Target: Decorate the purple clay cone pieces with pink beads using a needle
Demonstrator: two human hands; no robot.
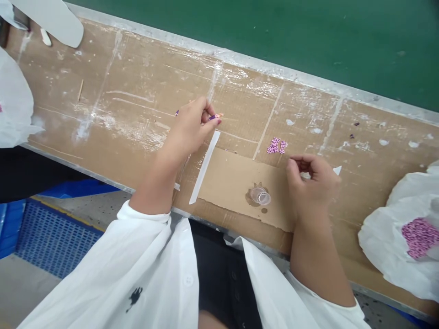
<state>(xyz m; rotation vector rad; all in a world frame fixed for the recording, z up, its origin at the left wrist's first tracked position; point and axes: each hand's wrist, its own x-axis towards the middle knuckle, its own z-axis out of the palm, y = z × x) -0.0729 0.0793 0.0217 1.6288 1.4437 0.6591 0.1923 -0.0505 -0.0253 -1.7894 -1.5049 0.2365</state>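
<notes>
My left hand [192, 125] is closed in a pinch over the cardboard-covered bench, with a small purple piece [213, 117] between thumb and fingertips; its exact kind is too small to tell. Tiny orange and purple bits show beside those fingers. My right hand [310, 183] hovers at the right with thumb and forefinger pressed together; whatever they hold, if anything, I cannot make out. Just up and left of it lies a small cluster of pink-purple pieces [276, 145]. A small clear cup [261, 196] sits in a wet stain on a cardboard sheet [226, 178] between my forearms.
White tape [205, 167] runs along the sheet's left edge. At the right, a white bag [387, 246] holds many pink-purple pieces [420, 236]. More white wrapping [15, 96] lies at the left, near a thin wooden stick [81, 90]. A green surface [274, 36] stretches beyond the bench.
</notes>
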